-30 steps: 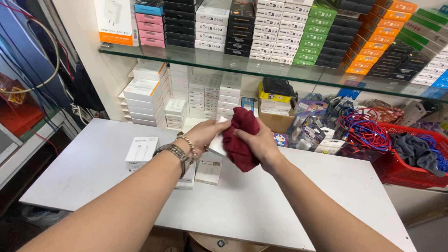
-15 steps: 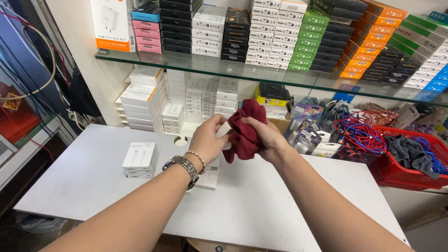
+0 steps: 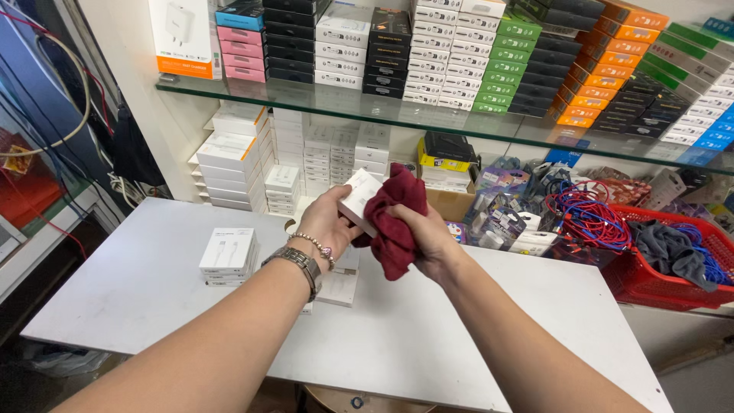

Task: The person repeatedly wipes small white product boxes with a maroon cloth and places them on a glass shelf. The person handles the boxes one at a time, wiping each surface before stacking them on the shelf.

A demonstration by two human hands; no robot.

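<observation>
Held by left hand (image 3: 325,222), white box (image 3: 359,200) tilts up-right.

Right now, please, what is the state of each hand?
Left hand: closed on a small flat white cardboard box.
Right hand: closed on a crumpled dark red cloth, pressed against the box.

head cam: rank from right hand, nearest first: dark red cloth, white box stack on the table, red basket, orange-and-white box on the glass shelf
1. Dark red cloth, in the right hand.
2. White box stack, on the table at left.
3. Red basket, far right; close to 2, hard to call.
4. Orange-and-white box, shelf top left.
</observation>
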